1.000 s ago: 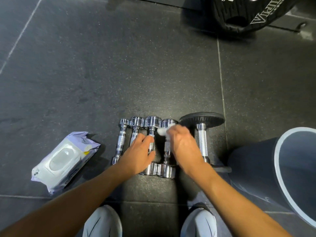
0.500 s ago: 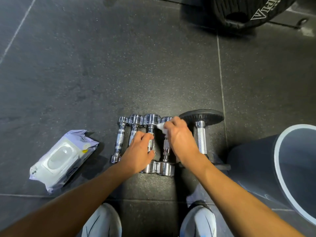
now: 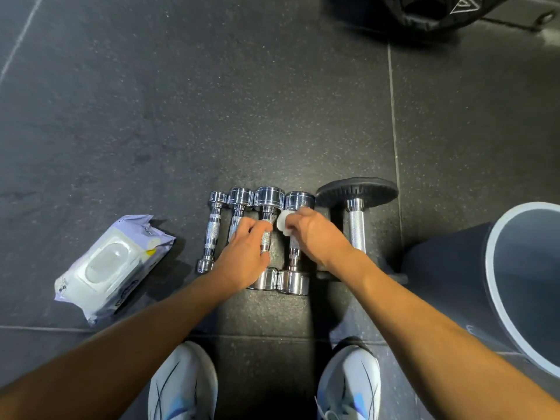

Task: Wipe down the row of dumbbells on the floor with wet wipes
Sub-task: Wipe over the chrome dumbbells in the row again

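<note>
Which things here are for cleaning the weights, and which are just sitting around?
For the job: chrome dumbbells, black-ended dumbbell, wipe held in the right hand, left hand holding one chrome dumbbell, wipes pack.
Just lying about: grey bin, black weight plate, white shoes.

head cam | wide-angle | faces steeply down | floor seemingly close

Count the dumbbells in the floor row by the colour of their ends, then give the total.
Chrome-ended dumbbells: 4
Black-ended dumbbell: 1
Total: 5
</note>
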`<state>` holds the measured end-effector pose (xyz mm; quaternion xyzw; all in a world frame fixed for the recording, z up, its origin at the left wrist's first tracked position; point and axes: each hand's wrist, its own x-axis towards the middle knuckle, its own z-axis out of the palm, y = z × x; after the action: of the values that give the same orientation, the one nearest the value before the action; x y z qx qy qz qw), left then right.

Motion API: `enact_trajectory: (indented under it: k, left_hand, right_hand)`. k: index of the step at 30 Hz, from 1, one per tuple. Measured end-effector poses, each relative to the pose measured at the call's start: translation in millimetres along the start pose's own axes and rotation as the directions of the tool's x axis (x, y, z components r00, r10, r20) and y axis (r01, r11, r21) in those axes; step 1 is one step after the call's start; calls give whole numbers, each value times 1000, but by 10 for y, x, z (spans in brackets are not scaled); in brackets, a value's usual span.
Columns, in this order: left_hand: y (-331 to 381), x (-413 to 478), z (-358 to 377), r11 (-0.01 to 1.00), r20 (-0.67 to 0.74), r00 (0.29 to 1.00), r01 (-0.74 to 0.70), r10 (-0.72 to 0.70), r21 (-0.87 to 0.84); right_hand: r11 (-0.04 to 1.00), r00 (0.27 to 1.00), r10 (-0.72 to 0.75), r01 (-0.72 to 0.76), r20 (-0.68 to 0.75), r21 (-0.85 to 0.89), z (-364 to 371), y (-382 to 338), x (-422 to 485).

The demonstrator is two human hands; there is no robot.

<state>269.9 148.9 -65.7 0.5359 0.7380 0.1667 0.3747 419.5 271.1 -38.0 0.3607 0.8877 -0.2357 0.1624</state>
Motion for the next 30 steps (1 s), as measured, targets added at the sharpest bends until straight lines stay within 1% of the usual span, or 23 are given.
enact_trajectory:
  k: [1,2,3,4,5,7,8,11,12,13,15,17,18,19,21,22,23,25,27,29,30]
  left_hand:
    - [-6,1,3,1000,-2,1000,2,-2,-3]
    - [-10,1,3,1000,-2,1000,1,-1,-2]
    - [-20,1,3,1000,0,1000,-2,2,-4]
    - [-29,2,2,1000,1,1000,-5,5,-11]
    - [-37,1,-1,1000,3,1000,-8,8,-21]
    - [-41,2,-1,1000,6,1000,-19,19,-21]
    - [-45,-11,-5,1000,3,1000,-21,21,-12]
    - [-22,-26,5,999,-12,999,-51,51,9]
    - [-23,-30,6,998,-11,998,-55,55,7]
    - [-28,-9,4,998,-12,998,-55,55,6]
    - [-46,-5,15,999,-6,999,-48,48,0]
    - [-70,-10,39,998,-6,998,-60,60,-17]
    - [-74,-15,41,998,-8,998,-54,54,-33]
    - [-83,-13,43,998,-11,999,-46,46,-49]
    - [-99,-10,32,997,-13,1000,-29,28,-75]
    - [-105,-16,26,997,-12,1000,-21,20,-81]
    - [-108,-19,26,996,-12,1000,-22,21,-82]
    - [-102,-23,34,996,-7,1000,-25,25,-80]
    - [-92,-27,47,997,-4,1000,-9,9,-82]
    - [-85,-38,52,996,-7,1000,14,-14,-86]
    - [-83,-40,51,996,-9,1000,19,-19,-84]
  right_hand:
    - [999,999,-11,9,42,49,0,9,-17]
    - [995,992,-46,35,121,90,-6,15,-58]
    - [991,972,-80,54,221,120,-33,-5,-124]
    - [990,953,-109,79,284,114,-82,-35,-178]
    - [988,949,-126,94,289,121,-142,-73,-222]
    - [983,965,-145,116,219,139,-224,-147,-298]
    - [982,964,-168,144,208,124,-213,-198,-350]
    - [982,917,-183,188,355,21,-16,-399,-609]
    - [979,904,-191,206,383,1,78,-469,-691]
    - [977,904,-198,213,378,2,136,-511,-718]
    - [980,941,-193,197,277,11,191,-521,-651]
    - [993,983,-112,114,147,-10,182,-470,-572]
    - [996,991,-78,82,112,-34,187,-449,-559]
    - [994,989,-63,74,132,-79,190,-454,-570]
    - [983,957,-93,133,273,-130,197,-554,-629]
    - [982,938,-114,157,328,-108,215,-606,-658]
    - [986,933,-116,150,342,-75,214,-637,-659]
    - [992,963,-109,122,245,-40,146,-597,-581]
    - [994,993,-75,82,88,-79,60,-463,-421]
    - [995,998,-1,-6,-62,-98,-37,-290,-295]
    - [993,994,27,-39,-106,-113,-51,-206,-254]
